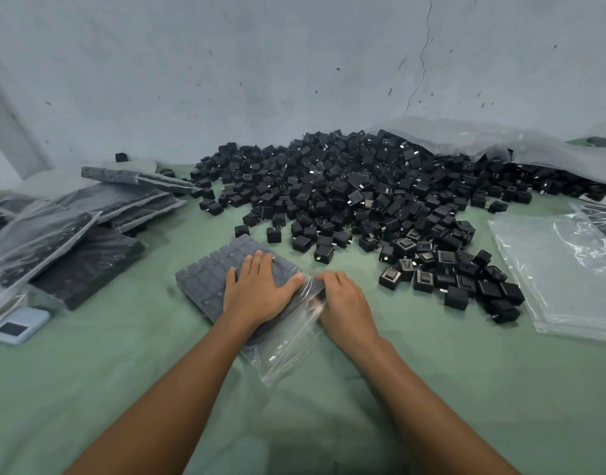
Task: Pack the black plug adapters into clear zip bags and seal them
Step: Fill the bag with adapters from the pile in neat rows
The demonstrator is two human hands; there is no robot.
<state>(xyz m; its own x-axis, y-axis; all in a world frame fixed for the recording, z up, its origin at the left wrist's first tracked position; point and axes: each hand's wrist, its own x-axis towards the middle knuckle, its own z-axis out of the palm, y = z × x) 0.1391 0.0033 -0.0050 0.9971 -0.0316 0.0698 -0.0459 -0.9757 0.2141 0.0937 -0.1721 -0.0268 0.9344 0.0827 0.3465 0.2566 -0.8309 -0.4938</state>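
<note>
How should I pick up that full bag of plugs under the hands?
Best slide both hands under the packed part of the filled zip bag, from its two opposite sides. The adapters lie in one flat layer, so it needs support. Avoid the slack empty flap by the right hand; it may not be sealed.

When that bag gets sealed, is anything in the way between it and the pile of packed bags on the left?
Nothing visible. Only bare green cloth lies between the zip bag and the packed bags. The small white device sits nearer the person, off that path.
</note>
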